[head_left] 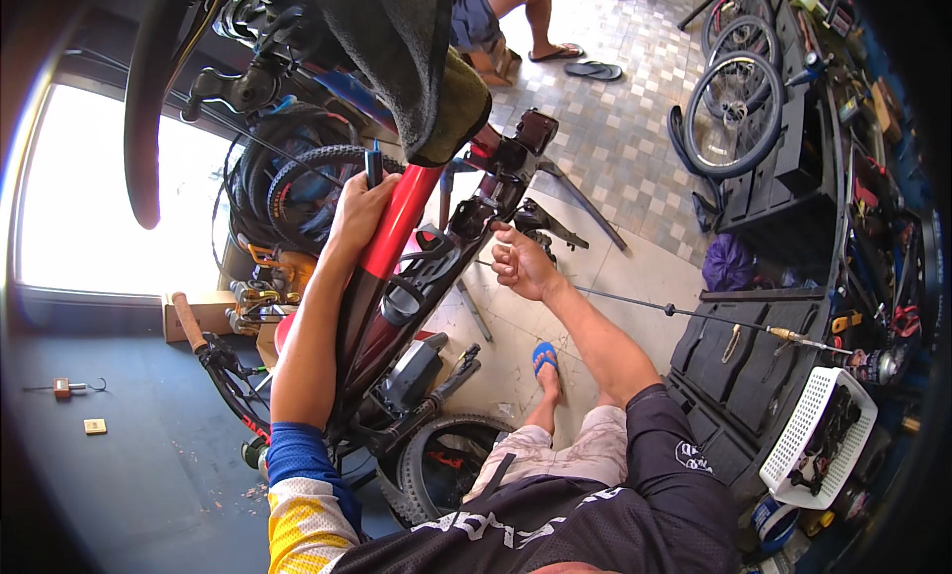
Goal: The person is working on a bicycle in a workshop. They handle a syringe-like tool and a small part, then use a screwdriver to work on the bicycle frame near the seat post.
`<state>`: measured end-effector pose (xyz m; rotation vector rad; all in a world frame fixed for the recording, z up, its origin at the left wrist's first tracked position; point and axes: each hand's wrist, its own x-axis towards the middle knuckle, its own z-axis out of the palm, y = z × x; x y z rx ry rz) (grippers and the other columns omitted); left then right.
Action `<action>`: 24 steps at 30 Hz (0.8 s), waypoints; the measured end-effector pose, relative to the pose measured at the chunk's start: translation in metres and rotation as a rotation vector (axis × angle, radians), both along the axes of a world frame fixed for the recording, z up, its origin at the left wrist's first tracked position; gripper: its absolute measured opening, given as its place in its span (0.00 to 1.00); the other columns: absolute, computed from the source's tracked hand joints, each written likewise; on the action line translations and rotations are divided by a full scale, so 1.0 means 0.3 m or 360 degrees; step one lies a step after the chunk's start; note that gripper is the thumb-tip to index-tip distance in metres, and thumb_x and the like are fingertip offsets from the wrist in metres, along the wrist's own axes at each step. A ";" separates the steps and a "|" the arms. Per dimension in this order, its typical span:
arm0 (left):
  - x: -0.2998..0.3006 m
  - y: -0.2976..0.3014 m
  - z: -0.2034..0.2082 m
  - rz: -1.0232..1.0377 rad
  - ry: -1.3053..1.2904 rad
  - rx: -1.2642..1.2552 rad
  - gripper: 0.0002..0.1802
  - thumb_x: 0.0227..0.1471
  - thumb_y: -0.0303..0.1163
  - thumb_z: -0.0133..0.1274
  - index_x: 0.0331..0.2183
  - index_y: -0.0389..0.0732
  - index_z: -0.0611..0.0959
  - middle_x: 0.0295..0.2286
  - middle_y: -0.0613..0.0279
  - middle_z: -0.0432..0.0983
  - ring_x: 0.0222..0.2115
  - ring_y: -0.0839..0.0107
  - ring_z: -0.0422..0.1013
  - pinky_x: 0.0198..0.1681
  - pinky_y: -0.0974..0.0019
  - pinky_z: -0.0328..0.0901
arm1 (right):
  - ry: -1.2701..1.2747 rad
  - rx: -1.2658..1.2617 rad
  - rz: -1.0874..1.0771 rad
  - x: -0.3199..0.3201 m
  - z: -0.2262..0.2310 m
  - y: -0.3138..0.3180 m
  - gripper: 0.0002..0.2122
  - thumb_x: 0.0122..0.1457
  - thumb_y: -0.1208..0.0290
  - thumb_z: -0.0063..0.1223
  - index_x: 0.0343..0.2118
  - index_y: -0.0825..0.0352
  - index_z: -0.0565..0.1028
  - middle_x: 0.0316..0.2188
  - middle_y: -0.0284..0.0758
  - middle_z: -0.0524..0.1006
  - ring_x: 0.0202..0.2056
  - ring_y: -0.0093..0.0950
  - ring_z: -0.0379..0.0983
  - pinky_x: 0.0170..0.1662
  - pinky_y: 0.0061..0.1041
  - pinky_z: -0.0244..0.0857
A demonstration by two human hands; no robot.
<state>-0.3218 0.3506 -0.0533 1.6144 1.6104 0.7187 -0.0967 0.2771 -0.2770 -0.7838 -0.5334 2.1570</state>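
A bicycle frame with a red tube (402, 222) stands tilted in front of me. My left hand (359, 215) rests against that tube, closed around a slim dark tool with a blue tip (374, 165) that points upward. Beside the dark lower tube, my right hand (523, 263) has its fingers curled in near the frame's open bracket (468, 219); what they pinch, if anything, is too small to make out. A black bottle cage (428, 260) sits on the frame between my arms. Over the red tube's upper end hangs a dark cloth (451, 108).
Right of me, a white plastic basket (818, 435) of dark parts stands by black cases (749, 361). A thin rod (684, 311) stretches from near my right hand toward the bench. Wheels (734, 113) line the far right. Another person's leg (535, 19) shows ahead. Tires (297, 172) are stacked left.
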 end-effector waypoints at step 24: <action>-0.186 -0.203 0.371 0.0299 -0.2041 0.0013 0.21 0.63 0.50 0.52 0.23 0.49 0.74 0.20 0.68 0.69 0.19 0.76 0.67 0.19 0.72 0.62 | -0.1993 0.1244 -0.0146 0.258 0.337 -0.611 0.31 0.58 0.64 0.63 0.66 0.54 0.68 0.42 0.38 0.78 0.34 0.31 0.77 0.38 0.33 0.74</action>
